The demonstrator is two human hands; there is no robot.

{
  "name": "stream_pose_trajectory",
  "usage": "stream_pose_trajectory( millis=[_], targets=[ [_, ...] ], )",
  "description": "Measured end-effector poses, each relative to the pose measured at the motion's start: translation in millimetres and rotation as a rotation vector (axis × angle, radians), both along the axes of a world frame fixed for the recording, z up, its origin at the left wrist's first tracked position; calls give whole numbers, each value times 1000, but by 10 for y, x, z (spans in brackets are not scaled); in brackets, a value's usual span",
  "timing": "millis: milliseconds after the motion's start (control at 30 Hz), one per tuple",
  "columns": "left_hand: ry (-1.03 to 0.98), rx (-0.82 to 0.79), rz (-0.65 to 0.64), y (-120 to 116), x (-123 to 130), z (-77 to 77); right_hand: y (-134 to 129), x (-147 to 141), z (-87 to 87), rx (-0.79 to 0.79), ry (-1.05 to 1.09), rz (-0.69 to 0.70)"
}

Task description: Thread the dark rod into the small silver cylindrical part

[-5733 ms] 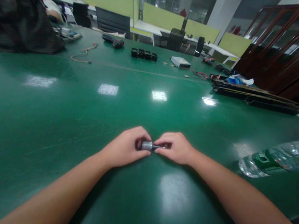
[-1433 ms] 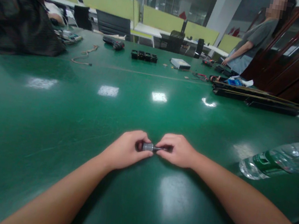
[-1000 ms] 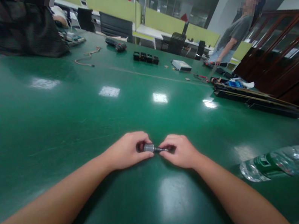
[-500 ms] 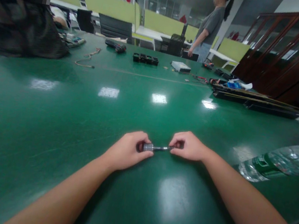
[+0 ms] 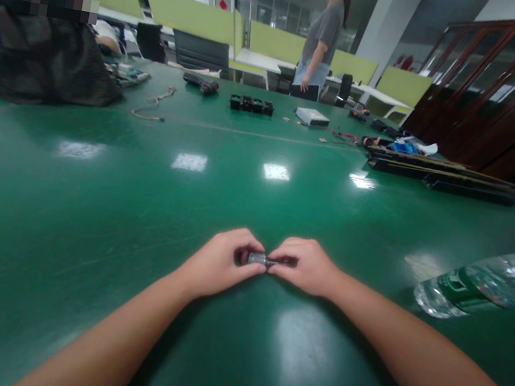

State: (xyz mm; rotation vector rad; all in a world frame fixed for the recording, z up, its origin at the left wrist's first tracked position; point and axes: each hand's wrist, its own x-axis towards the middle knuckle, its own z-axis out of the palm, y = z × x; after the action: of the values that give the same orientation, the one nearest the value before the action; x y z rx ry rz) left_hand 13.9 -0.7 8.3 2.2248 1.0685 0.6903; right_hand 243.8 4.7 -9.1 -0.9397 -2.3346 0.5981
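Note:
In the head view, my left hand (image 5: 226, 263) is closed around a short silver metal cylinder (image 5: 256, 258), low over the green table. A thin dark shaft (image 5: 271, 262) comes out of the cylinder's right end, and the exact kind of tool or part cannot be made out. My right hand (image 5: 305, 267) pinches this shaft between thumb and fingers, right beside the cylinder. Both hands' fingertips nearly meet. Part of the cylinder is hidden inside my left hand, and the shaft's far end is mostly covered by my right fingers.
On the green table (image 5: 86, 210), a clear plastic bottle (image 5: 483, 287) lies to the right. Farther back are a black bag (image 5: 38, 57), a black fan-like row (image 5: 251, 105), a white box (image 5: 312, 118) and long dark rails (image 5: 439, 172). A person (image 5: 320, 39) stands beyond the table.
My right hand has slid left along the shaft, up close to the cylinder. My left hand stays nearly in place. The standing person has moved left.

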Motion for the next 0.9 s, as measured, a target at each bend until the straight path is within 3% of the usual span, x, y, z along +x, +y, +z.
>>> stream_pose_trajectory(
  millis=[900],
  targets=[
    [41, 0, 18, 5, -5, -30, -15, 28, 47, 19, -2, 40]
  ],
)
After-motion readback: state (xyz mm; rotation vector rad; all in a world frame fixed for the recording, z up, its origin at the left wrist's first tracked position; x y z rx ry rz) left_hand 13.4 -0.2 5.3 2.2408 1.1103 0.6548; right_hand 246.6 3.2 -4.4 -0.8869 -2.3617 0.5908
